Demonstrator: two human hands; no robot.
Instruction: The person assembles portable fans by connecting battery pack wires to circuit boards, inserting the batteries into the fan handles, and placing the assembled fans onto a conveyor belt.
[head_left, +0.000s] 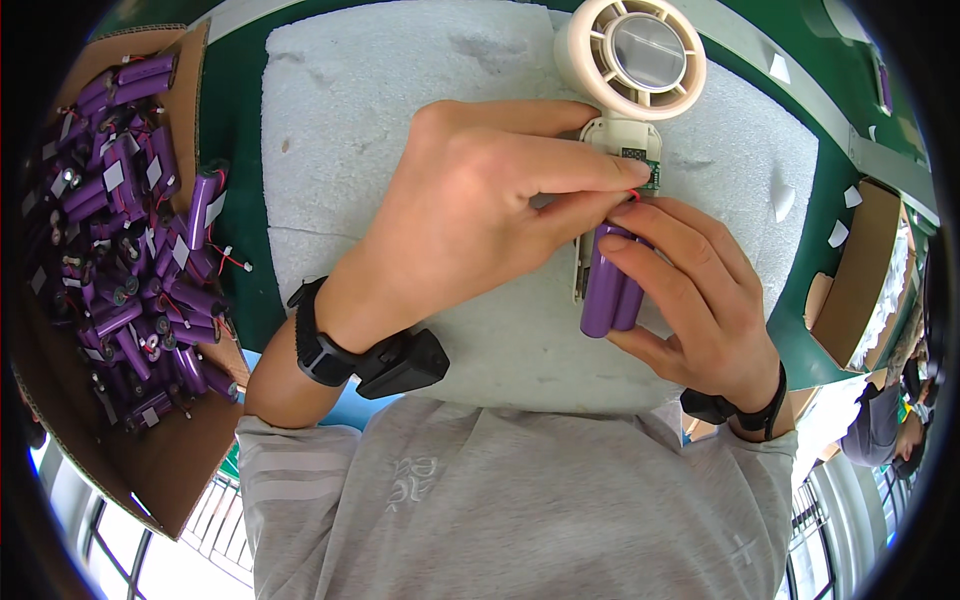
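Note:
A cream handheld fan [579,60] lies on a white foam sheet, its round grille away from me and its handle opened up. A small green circuit board [654,178] shows inside the handle. My left hand [480,190] reaches over the handle, with thumb and index finger pinched at the red wires [632,197] beside the board. The plug end is hidden under the fingertips. My right hand [700,275] grips a purple battery pack [606,290] of two cells side by side, tilted over the lower handle. The wires run from the pack's far end.
On the left a cardboard box [190,480] holds several purple battery packs with white labels and leads. One pack [203,208] rests by its edge. The foam sheet [350,110] covers the green table. A smaller box [850,290] and white scraps [838,234] lie at the right.

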